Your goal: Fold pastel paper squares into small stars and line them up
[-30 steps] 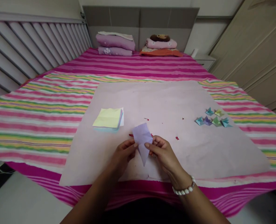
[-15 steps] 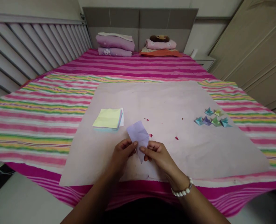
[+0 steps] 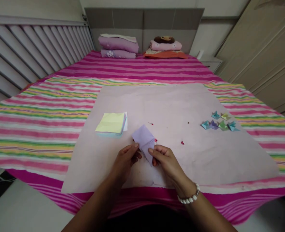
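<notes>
On head cam I've got the purple paper between my two hands, mostly beyond them, nearer the sheet's near edge. Long axis runs away from me: blunt end toward the far edge, point toward the near edge, canted slightly right. Left hand pinches its left side; right hand grips the lower right, thumb on top, nearer the point. Underside fingers partly hidden; can't tell if paper touches sheet. Stack toward left edge, folded pieces by right edge.
</notes>
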Demonstrator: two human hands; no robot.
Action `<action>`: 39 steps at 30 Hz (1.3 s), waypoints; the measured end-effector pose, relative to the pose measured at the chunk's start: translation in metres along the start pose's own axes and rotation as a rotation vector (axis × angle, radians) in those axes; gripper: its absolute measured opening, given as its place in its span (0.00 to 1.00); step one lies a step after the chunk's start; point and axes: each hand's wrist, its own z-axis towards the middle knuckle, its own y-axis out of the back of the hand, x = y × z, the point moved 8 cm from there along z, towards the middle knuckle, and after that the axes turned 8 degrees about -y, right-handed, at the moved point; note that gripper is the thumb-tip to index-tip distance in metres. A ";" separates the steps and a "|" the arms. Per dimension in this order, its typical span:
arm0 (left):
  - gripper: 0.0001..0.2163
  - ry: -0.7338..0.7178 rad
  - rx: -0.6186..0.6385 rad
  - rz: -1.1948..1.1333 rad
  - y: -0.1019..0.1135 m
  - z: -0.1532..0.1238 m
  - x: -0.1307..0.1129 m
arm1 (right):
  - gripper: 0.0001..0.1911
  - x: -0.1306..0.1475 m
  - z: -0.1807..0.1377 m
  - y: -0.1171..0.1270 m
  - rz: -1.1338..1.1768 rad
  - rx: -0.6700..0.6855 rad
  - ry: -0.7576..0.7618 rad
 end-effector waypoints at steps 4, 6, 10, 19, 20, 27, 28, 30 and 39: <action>0.13 -0.012 -0.008 0.026 0.001 0.000 -0.002 | 0.19 -0.002 0.001 0.002 0.046 0.003 0.007; 0.13 -0.018 -0.042 0.030 0.003 0.000 -0.003 | 0.18 0.000 0.001 0.002 0.088 0.005 0.039; 0.12 -0.023 -0.069 0.041 0.005 0.000 -0.003 | 0.30 0.010 -0.002 -0.002 0.159 0.049 0.121; 0.09 -0.050 -0.024 0.126 0.007 0.000 -0.002 | 0.26 0.001 0.000 0.008 0.142 -0.054 0.064; 0.09 -0.054 -0.029 0.129 0.007 0.000 -0.003 | 0.29 0.000 -0.001 0.009 0.154 -0.059 0.060; 0.13 -0.102 -0.040 0.113 0.000 -0.004 -0.014 | 0.38 -0.002 0.000 0.012 0.216 -0.055 0.035; 0.13 -0.106 -0.041 0.116 -0.001 -0.005 -0.015 | 0.37 -0.001 0.000 0.012 0.206 -0.052 0.039; 0.12 -0.105 -0.027 0.125 -0.002 -0.005 -0.016 | 0.33 0.003 0.000 0.011 0.164 -0.040 0.063; 0.12 -0.027 0.014 0.008 -0.002 0.000 0.000 | 0.29 0.008 -0.008 0.005 -0.020 -0.012 0.096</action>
